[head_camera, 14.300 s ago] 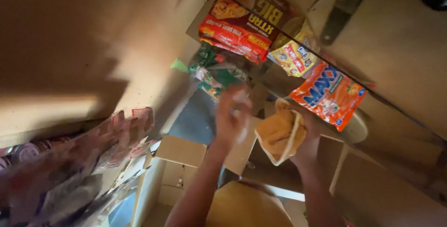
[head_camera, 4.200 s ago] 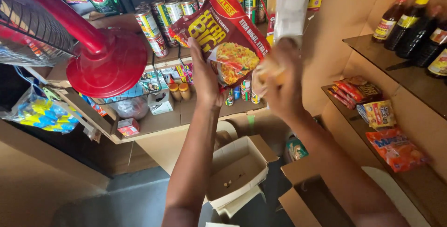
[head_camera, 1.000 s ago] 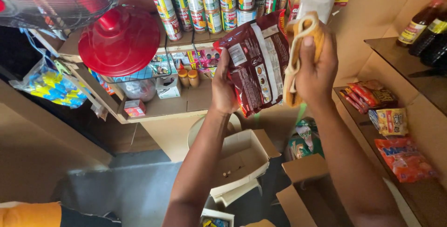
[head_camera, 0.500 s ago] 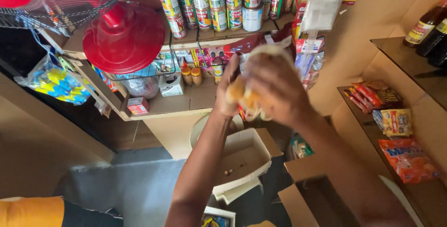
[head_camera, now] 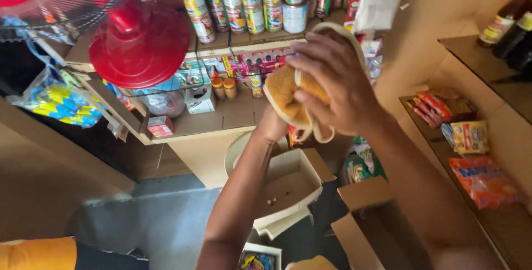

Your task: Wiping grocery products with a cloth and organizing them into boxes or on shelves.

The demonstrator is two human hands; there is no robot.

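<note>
Right hand (head_camera: 338,84) clamped over an orange cloth with cream edging (head_camera: 288,101), raised before the shelf of tins (head_camera: 249,4); left hand (head_camera: 272,126) mostly hidden beneath, grip impossible to tell. Best kept bunched firmly, clear of the tins.

Small shop corner with stocked wooden shelves.
Tins (head_camera: 260,1) line the top shelf (head_camera: 244,45); a red fan (head_camera: 138,42) hangs at left. Snack packets (head_camera: 476,159) lie on the right shelves (head_camera: 501,223), bottles (head_camera: 512,29) above. Open cardboard boxes (head_camera: 293,184) sit on the grey floor (head_camera: 160,225).
</note>
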